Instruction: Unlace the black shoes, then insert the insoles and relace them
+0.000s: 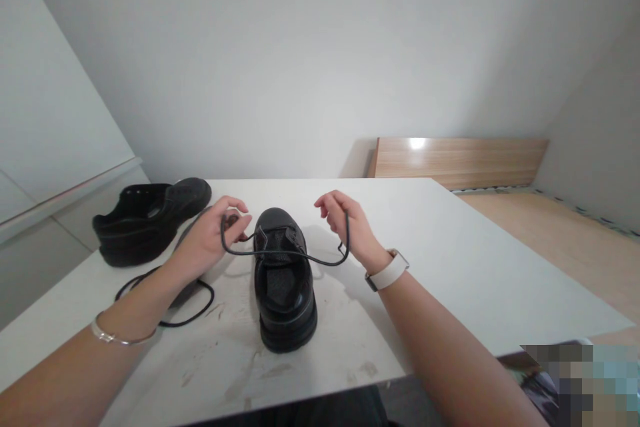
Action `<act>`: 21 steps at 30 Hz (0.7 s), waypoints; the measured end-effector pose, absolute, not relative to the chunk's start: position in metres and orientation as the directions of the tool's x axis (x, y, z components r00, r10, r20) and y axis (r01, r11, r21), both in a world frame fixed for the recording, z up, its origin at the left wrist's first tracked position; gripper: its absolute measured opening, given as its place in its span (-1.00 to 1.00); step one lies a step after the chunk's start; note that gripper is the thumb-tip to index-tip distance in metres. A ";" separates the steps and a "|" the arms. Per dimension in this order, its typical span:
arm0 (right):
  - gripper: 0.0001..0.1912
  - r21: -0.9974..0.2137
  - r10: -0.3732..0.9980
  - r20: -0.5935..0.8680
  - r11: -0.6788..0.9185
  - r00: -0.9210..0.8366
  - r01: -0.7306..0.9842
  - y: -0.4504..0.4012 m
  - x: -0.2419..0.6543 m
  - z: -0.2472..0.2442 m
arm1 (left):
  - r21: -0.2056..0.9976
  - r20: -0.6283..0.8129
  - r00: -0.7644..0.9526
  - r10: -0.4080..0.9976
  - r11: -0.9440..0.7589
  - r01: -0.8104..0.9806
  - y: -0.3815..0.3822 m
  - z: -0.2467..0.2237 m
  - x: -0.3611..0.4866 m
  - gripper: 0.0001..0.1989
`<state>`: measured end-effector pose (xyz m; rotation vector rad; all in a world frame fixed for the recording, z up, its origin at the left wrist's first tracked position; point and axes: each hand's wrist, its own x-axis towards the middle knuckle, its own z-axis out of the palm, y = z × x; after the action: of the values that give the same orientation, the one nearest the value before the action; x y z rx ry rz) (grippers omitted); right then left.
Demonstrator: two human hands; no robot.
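Observation:
A black shoe (286,320) stands upright on the white table, its toe pointing away from me and its opening facing me. A black shoelace (280,253) stretches across above the shoe, sagging a little between my hands. My left hand (210,233) is left of the shoe, fingers curled round the lace's one side. My right hand (350,223) is to the right of the shoe, its fingers closed on the other side, with the lace looping over the hand. Part of the lace runs to the eyelets near the shoe's tongue.
A second black shoe (137,240) lies at the back left of the white table (450,267). Another black lace (193,321) and a dark flat piece, partly hidden, lie under my left forearm. A wooden board (460,160) stands beyond the table at the right.

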<state>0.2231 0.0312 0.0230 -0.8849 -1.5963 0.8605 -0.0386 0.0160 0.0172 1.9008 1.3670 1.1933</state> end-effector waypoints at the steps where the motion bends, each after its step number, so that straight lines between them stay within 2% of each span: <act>1: -0.62 -0.868 0.870 0.420 0.468 -0.256 0.164 0.028 0.220 0.020 | 0.731 0.372 0.171 0.912 -0.401 0.552 0.017 0.015 -0.038 -0.71; 4: -0.68 -0.838 0.833 0.342 0.480 -0.434 0.261 0.022 0.209 0.012 | 0.605 0.395 0.304 0.867 -0.495 0.624 0.017 0.012 -0.036 -0.71; 8: -0.60 -0.825 0.836 0.308 0.472 -0.455 0.310 0.019 0.205 0.008 | 0.595 0.405 0.286 0.868 -0.488 0.639 0.014 0.015 -0.037 -0.70; 11: -0.44 -0.820 0.839 0.248 0.449 -0.485 0.357 0.018 0.209 0.011 | 0.584 0.356 0.305 0.884 -0.465 0.666 0.011 0.019 -0.040 -0.68; 13: -0.41 -0.814 0.843 0.226 0.438 -0.488 0.381 0.016 0.210 0.014 | 0.550 0.319 0.317 0.893 -0.446 0.706 0.011 0.021 -0.042 -0.68; 18: -0.69 -0.763 0.849 0.268 0.476 -0.455 0.438 0.009 0.204 0.020 | 0.421 0.320 0.339 0.885 -0.453 0.786 0.011 0.023 -0.044 -0.67; 21: -0.73 -0.730 0.848 0.294 0.496 -0.440 0.470 0.005 0.200 0.024 | 0.376 0.352 0.339 0.872 -0.463 0.803 0.012 0.021 -0.042 -0.68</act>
<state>0.2004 0.0047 0.0241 -1.0782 -2.0886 0.7468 -0.0423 0.0118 0.0215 2.4570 1.5480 0.7792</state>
